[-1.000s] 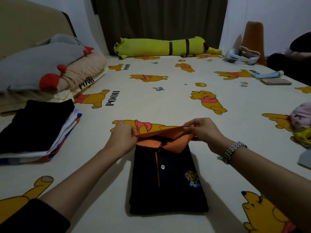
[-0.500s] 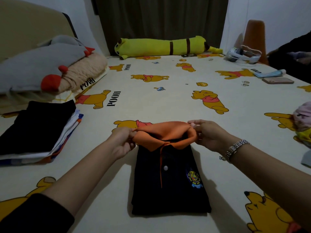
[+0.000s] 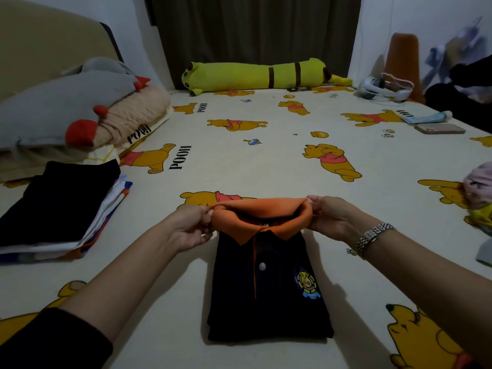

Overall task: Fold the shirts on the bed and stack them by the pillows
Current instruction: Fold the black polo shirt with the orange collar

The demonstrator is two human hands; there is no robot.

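A folded black polo shirt (image 3: 269, 296) with an orange collar (image 3: 262, 214) lies flat on the bed in front of me, badge side up. My left hand (image 3: 190, 226) pinches the collar's left end and my right hand (image 3: 332, 217) pinches its right end, so the collar stands up in a curve. A stack of folded shirts (image 3: 57, 209), black on top, sits at the left beside the pillows (image 3: 80, 107).
The bed sheet (image 3: 266, 161) has a bear print. A long yellow plush (image 3: 263, 75) lies along the far edge. A phone (image 3: 439, 128), a tube and a headset (image 3: 383, 87) lie far right. Loose pink and yellow clothes (image 3: 479, 193) sit at the right edge.
The collar, pressed flat and folded a second ago, has been pulled up and spread out between both hands. My hands have moved slightly apart.
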